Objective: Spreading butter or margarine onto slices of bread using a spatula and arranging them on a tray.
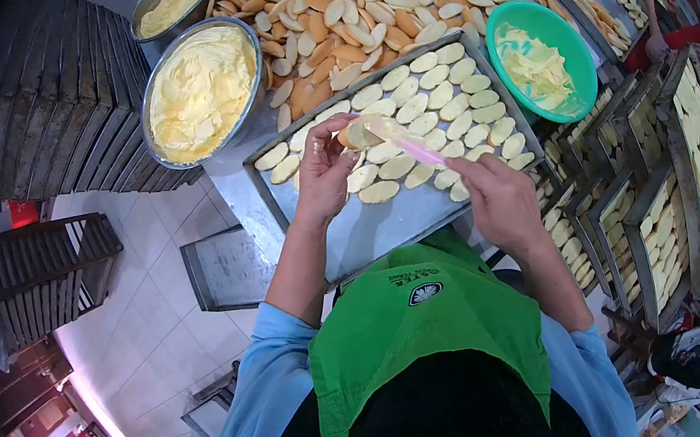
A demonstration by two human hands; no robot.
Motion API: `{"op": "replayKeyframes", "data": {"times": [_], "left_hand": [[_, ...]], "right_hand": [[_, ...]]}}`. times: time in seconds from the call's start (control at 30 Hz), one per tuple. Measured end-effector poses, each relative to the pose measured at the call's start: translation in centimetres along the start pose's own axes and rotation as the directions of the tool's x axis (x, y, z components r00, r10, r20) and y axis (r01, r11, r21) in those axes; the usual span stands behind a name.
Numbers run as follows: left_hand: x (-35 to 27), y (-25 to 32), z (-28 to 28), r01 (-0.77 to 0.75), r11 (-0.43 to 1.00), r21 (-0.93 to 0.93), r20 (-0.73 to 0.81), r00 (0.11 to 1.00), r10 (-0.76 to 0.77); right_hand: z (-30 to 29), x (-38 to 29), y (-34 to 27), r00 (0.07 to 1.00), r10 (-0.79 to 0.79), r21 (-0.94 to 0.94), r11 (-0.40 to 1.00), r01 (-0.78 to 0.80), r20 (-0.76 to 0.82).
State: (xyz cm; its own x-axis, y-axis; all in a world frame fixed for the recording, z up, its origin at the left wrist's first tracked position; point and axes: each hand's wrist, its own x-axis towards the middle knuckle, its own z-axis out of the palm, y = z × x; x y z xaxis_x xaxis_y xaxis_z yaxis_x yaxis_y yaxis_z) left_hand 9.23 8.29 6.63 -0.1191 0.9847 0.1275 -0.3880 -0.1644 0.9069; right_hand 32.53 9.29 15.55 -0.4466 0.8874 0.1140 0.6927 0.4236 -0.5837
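Observation:
Over a metal baking tray point(346, 241), my left hand point(328, 171) grips one oval slice of bread or biscuit point(359, 134) between thumb and fingers. My right hand point(501, 196) is closed around the pink handle of a spatula point(410, 143). The spatula's blade, smeared with pale yellow cream, lies against the slice's upper face. Rows of cream-coated oval slices point(380, 192) cover much of the tray below both hands. To the tray's right, a green plastic bowl point(580, 70) holds some of the same yellow cream.
A steel bowl point(259, 86) heaped with cream stands at the left. Behind the tray spreads a large pile of plain oval slices point(388, 16). Racked trays of coated slices point(659, 240) are close on the right. Stacked dark trays point(55, 106) rise at left. Another person's arm point(653, 24) shows far right.

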Motion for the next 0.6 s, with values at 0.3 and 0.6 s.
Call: {"op": "replayKeyframes", "data": {"times": [0.3,0.6], "left_hand": [[0.2,-0.4,-0.2,-0.023,1.0,-0.002,0.002,1.0,0.023],[-0.2,-0.8,-0.4,-0.072,0.997,-0.005,-0.153,0.986,0.071]], "right_hand": [[0.8,-0.1,0.6,0.998,0.048,0.032,0.998,-0.047,-0.034],[1.9,-0.5,1.2,0.994,0.096,0.397,0.916,-0.066,-0.055]]}}
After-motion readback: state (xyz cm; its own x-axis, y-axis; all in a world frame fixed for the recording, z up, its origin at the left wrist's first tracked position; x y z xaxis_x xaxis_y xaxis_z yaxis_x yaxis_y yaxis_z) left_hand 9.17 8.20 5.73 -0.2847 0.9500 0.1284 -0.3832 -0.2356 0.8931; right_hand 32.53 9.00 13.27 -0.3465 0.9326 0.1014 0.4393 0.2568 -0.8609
